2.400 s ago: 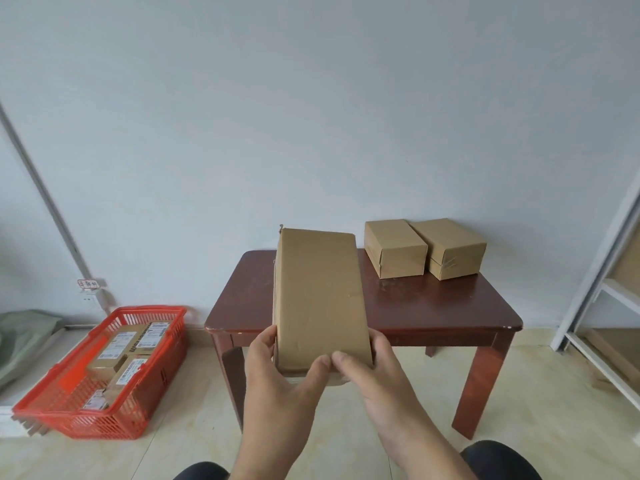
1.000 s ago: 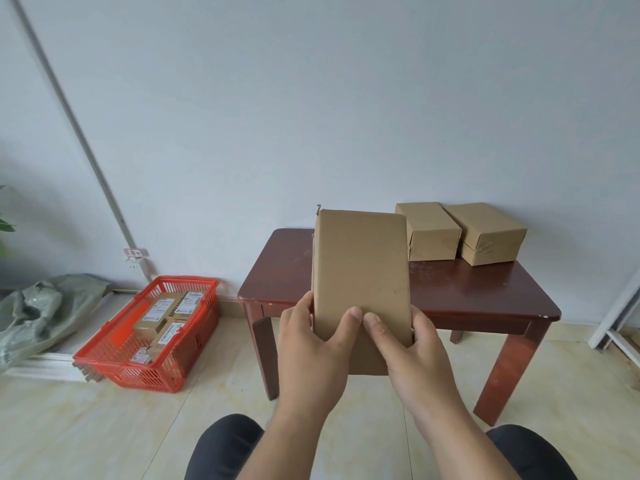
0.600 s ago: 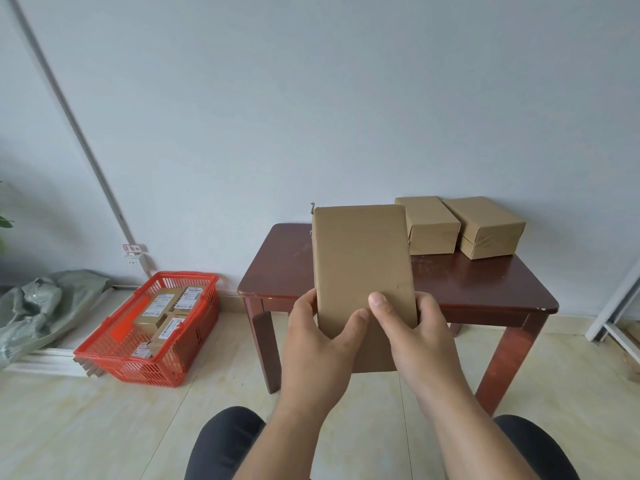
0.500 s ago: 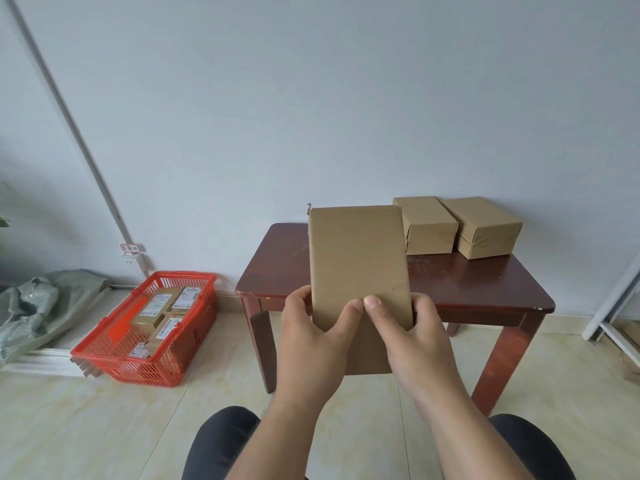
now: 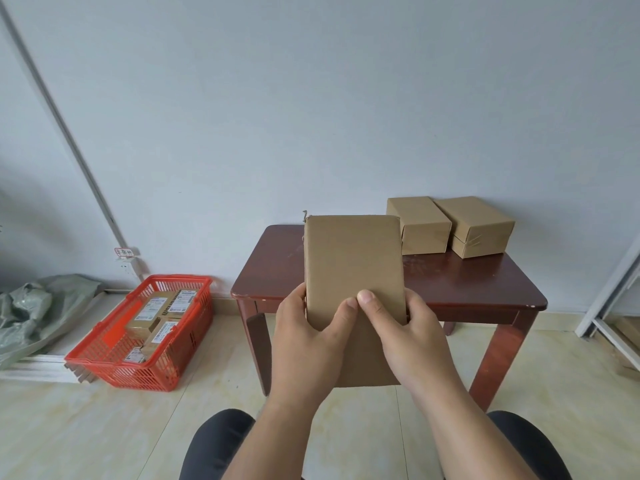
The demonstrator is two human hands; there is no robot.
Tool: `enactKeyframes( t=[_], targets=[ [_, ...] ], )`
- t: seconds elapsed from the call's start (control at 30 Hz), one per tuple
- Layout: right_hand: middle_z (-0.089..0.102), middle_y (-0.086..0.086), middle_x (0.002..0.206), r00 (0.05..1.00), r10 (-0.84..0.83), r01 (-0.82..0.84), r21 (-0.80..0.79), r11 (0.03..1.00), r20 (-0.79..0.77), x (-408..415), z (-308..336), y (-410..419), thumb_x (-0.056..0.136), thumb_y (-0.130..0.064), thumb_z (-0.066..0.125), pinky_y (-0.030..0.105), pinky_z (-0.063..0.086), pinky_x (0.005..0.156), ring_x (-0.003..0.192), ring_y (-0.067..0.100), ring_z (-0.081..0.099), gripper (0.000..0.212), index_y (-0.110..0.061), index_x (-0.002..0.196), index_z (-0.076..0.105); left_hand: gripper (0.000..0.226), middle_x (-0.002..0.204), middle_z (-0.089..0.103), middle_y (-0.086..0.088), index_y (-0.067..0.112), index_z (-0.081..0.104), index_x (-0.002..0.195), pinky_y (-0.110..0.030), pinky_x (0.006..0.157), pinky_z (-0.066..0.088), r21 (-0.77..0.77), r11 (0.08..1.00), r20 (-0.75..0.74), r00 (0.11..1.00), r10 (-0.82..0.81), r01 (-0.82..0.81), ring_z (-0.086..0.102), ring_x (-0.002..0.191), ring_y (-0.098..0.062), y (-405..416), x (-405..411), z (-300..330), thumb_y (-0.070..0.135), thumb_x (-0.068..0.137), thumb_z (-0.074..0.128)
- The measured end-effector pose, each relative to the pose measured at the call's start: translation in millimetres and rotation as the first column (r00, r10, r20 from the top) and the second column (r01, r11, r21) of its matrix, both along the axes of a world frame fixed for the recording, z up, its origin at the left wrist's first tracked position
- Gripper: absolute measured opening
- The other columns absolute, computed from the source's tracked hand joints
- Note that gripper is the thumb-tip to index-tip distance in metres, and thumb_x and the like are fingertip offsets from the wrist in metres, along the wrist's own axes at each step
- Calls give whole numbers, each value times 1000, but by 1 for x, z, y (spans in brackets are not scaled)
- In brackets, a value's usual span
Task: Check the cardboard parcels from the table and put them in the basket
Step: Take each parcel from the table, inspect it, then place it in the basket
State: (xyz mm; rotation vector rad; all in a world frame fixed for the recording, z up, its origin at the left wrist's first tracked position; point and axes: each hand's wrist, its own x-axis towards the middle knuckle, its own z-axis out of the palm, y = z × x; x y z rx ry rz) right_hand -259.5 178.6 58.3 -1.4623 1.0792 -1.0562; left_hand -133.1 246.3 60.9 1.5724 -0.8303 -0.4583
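Cardboard parcel (image 5: 353, 261) upright between hands | left hand (image 5: 308, 344), right hand (image 5: 412, 341) grip lower sides; thumbs on front

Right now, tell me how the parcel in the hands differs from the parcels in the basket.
The held parcel is upright in both hands, left hand and right hand; the basket parcels lie in the red basket. Its facing side is bare; theirs carry white labels. All are brown cardboard.
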Motion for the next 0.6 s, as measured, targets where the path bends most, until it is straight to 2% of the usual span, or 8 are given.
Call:
enactKeyframes(
  t=[0.07, 0.1, 0.2, 0.27, 0.33, 0.47, 0.6],
  targets=[
    [77, -15, 103, 1000, -3, 3, -2, 1000, 4, -1, -1, 3, 83, -65, 76, 36, 60, 84, 95, 3, 72, 36, -37, 106, 71, 41, 115, 69, 16, 41, 60, 113, -28, 80, 57, 10, 1000, -35, 999, 6, -5, 68, 101, 0, -1, 2, 3, 62, 82, 78],
    [77, -14, 104, 1000, -4, 4, -6, 1000, 9, -1, -2, 5, 82, -64, 77, 35, 60, 82, 95, 3, 72, 36, -37, 106, 71, 44, 113, 69, 17, 38, 60, 113, -27, 79, 56, 14, 1000, -47, 999, 19, -18, 68, 98, 1, -1, 3, 4, 64, 82, 77],
    [76, -15, 101, 1000, 1, -1, -1, 1000, 31, 0, -3, 9, 84, -57, 79, 28, 56, 75, 90, 0, 72, 33, -35, 106, 69, 61, 115, 68, 15, 36, 59, 115, -35, 85, 59, 30, 999, -44, 998, 36, -34, 68, 102, -3, -1, 3, 4, 78, 74, 74],
    [76, -20, 96, 1000, -3, 3, 21, 1000, 21, 0, -1, 9, 82, -59, 79, 25, 53, 72, 85, -5, 70, 38, -34, 108, 67, 70, 117, 68, 15, 37, 60, 116, -39, 88, 60, 36, 999, -45, 999, 30, -28, 68, 105, -5, 1, 0, 2, 86, 66, 69],
    [76, -18, 94, 1000, -26, 26, 35, 999, -7, 0, 3, 7, 81, -64, 77, 25, 51, 70, 83, -7, 68, 44, -31, 107, 66, 73, 117, 69, 14, 36, 61, 118, -41, 88, 61, 35, 999, -47, 999, 19, -17, 68, 105, -6, 3, -3, -1, 85, 64, 69],
    [74, -12, 96, 997, -74, 75, 36, 997, -17, -1, 8, 6, 80, -72, 74, 29, 51, 71, 89, 3, 70, 51, -28, 103, 65, 77, 121, 69, 15, 37, 60, 128, -39, 91, 61, 18, 1000, -63, 998, -17, 18, 68, 109, -5, 6, -7, 0, 78, 65, 76],
    [74, -13, 100, 998, -64, 65, 13, 998, -9, -3, 8, 10, 77, -74, 74, 34, 57, 79, 95, 5, 70, 55, -30, 108, 63, 59, 121, 71, 12, 50, 65, 119, -46, 96, 59, 9, 998, -51, 997, -59, 60, 66, 117, -13, 8, -5, 8, 78, 68, 74]
  ],
)
